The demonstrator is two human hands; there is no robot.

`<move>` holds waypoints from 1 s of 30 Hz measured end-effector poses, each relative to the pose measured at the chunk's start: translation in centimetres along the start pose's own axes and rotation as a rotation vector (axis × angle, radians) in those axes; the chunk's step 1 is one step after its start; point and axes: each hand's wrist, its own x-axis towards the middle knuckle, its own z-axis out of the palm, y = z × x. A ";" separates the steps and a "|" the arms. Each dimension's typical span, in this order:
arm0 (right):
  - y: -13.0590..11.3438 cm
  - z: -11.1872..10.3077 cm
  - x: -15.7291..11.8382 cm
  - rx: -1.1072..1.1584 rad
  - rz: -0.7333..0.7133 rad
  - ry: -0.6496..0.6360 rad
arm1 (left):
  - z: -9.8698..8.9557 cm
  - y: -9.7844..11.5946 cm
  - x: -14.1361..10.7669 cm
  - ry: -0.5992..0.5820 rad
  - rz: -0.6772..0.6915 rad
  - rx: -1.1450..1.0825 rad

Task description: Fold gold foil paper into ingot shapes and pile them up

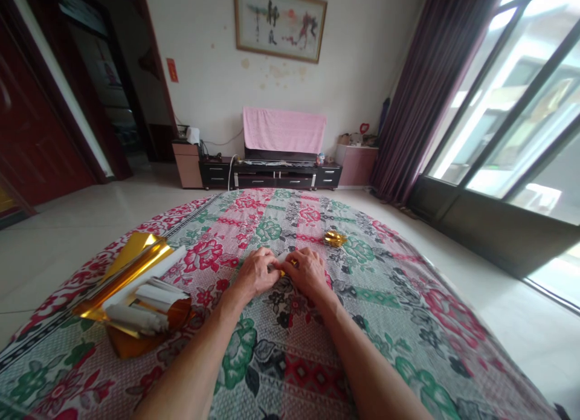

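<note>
Near the middle of the cloth, my left hand [259,272] and my right hand [307,274] meet with bent fingers. Both pinch a small piece of gold foil paper [283,260], which shows a whitish back and bits of gold; the fingers cover most of it. A folded gold paper piece [335,239] sits apart, beyond my right hand. To the left lie gold foil sheets [136,266], partly curled, with stacks of white-backed paper [161,296] on top of them.
A flowered cloth [376,347] in red, green and grey covers the round surface before me. Beyond stand a low black cabinet [276,179] and something draped with a pink towel [284,130]. Purple curtains [408,87] and glass doors [498,106] line the right side.
</note>
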 end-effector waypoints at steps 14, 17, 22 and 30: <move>1.7 0.0 1.2 -0.061 0.083 0.005 | 0.3 -0.3 -0.1 0.017 -0.012 -0.041; 2.2 0.1 1.7 -0.073 0.092 -0.001 | 0.3 -0.4 -0.1 0.017 -0.011 -0.047; 2.3 0.3 1.9 -0.093 0.124 0.072 | 0.3 -0.3 0.0 0.026 -0.003 -0.041; 1.7 0.6 1.5 -0.105 0.133 0.112 | 0.4 -0.4 0.1 0.010 -0.031 -0.048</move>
